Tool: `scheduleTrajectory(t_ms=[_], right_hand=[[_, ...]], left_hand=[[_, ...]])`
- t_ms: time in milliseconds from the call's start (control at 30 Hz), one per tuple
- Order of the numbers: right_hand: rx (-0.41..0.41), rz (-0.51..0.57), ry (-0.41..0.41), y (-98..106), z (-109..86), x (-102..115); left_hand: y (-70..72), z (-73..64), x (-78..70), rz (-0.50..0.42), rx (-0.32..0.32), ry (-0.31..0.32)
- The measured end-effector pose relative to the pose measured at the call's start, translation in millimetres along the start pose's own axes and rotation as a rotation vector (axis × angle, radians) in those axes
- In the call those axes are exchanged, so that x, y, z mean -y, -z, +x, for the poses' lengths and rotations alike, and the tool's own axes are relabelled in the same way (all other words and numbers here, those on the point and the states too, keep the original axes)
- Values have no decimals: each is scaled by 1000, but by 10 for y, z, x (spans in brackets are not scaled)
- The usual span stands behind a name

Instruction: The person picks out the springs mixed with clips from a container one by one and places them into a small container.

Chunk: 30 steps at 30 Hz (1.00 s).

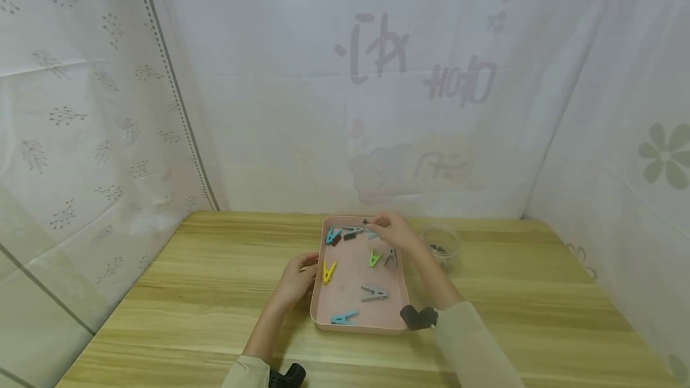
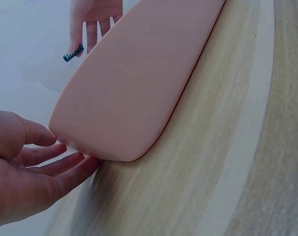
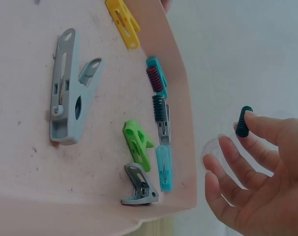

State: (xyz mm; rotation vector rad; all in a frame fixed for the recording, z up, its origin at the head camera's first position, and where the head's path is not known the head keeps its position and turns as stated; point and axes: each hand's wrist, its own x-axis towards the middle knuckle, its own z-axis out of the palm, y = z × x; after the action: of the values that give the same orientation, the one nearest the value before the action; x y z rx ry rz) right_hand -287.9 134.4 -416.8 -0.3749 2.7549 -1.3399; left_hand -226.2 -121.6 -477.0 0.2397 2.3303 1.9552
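A shallow pink tray (image 1: 350,268) lies on the table, holding several clothespins and a few small ribbed pieces. At its left side, my left hand (image 1: 295,280) rests its fingertips against the outer wall (image 2: 114,98). Over the far right corner, my right hand (image 1: 396,233) pinches a small dark green ribbed cylinder (image 3: 243,121) between thumb and forefinger. Near the far wall lie a dark red ribbed cylinder (image 3: 155,78) and a dark green one (image 3: 159,108), against a turquoise and a grey clothespin (image 3: 164,130). A green clothespin (image 1: 374,258) and a yellow clothespin (image 1: 328,273) are nearer.
Right of the tray stands a clear round container (image 1: 441,241) with dark pieces inside. A grey clothespin (image 1: 374,293) and a blue clothespin (image 1: 344,318) lie in the near half of the tray. White printed curtains (image 1: 302,106) hang behind the wooden table (image 1: 215,268).
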Motion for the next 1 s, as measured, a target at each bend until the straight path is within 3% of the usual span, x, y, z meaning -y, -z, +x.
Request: scheduleTrajectory(t_ms=[1000], right_hand=[[-51, 15, 44, 18, -272, -85]], left_hand=[[-8, 1, 17, 33, -20, -7]])
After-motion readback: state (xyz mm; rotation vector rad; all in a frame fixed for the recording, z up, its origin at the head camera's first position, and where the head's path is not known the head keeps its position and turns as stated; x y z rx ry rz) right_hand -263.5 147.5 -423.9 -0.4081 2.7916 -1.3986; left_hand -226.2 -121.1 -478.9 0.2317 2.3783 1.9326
